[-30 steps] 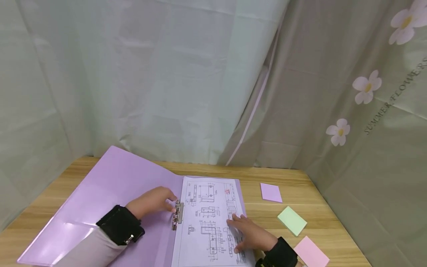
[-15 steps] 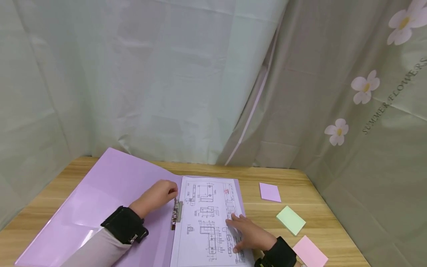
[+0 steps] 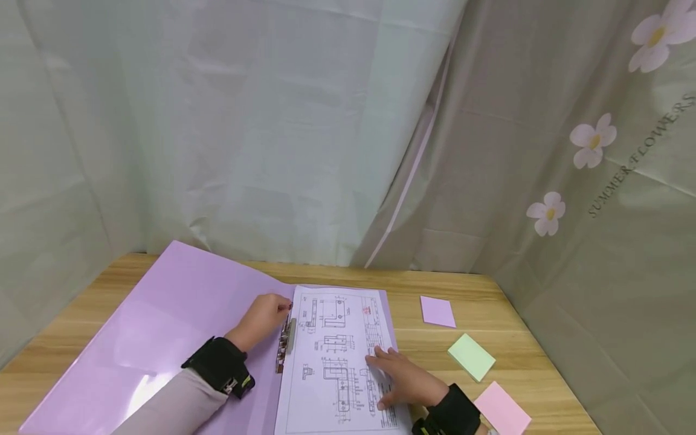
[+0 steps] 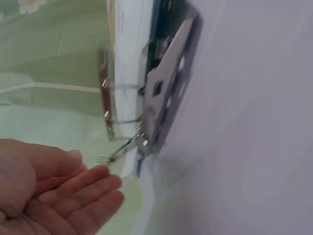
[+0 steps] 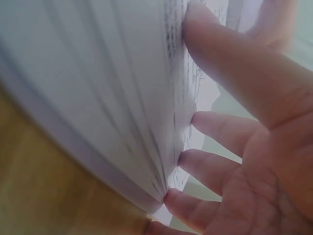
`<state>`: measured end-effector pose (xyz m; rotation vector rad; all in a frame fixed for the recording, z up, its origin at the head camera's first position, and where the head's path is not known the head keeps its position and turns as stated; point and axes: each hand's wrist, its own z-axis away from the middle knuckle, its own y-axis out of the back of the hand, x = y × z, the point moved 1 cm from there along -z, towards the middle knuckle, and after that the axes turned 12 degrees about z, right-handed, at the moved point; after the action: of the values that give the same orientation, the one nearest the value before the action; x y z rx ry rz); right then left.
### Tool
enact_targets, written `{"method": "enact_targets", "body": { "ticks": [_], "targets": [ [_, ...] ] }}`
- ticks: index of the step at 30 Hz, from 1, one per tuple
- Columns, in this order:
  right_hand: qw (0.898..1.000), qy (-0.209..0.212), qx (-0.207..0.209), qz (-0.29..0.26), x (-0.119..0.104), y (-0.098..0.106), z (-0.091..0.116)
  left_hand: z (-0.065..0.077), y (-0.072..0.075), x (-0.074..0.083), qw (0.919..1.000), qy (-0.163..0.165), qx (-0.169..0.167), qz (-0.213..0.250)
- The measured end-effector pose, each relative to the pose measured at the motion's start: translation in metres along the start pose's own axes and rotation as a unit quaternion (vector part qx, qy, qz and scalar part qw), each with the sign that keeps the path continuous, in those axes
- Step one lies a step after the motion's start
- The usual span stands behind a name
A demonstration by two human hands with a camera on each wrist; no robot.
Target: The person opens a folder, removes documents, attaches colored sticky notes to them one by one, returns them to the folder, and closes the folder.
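The left hand [image 3: 262, 319] is shifting along the silver metal clip [image 3: 292, 336], half-curled, grip unclear; the spread right hand [image 3: 405, 379] is touching white paper sheets [image 3: 307, 399] inside the purple plastic folder [image 3: 179, 302].

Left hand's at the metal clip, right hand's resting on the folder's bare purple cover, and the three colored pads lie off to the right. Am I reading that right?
Wrong surface: the right hand rests on the printed drawing sheet, as the head view shows. The rest of your statement stands.
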<state>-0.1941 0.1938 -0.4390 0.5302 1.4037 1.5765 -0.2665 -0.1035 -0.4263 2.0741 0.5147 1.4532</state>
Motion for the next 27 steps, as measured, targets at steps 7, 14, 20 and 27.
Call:
{"method": "enact_targets", "body": {
  "ticks": [7, 14, 20, 27],
  "targets": [
    [1.0, 0.008, -0.001, -0.002, -0.001, 0.001, -0.001, 0.006, -0.006, -0.006, 0.9984, 0.0, -0.056, 0.003],
    [1.0, -0.001, -0.001, -0.003, -0.004, 0.002, -0.002, 0.006, -0.005, -0.004, 0.9982, 0.021, -0.055, 0.009],
    [1.0, 0.002, 0.003, -0.002, -0.002, 0.001, 0.0, 0.012, 0.005, -0.002, 0.9994, 0.033, -0.012, -0.001],
    [0.982, -0.036, 0.058, -0.177, 0.019, 0.003, 0.004, 0.033, 0.02, 0.01, 0.9969, 0.077, -0.016, 0.009]
  ]
}}
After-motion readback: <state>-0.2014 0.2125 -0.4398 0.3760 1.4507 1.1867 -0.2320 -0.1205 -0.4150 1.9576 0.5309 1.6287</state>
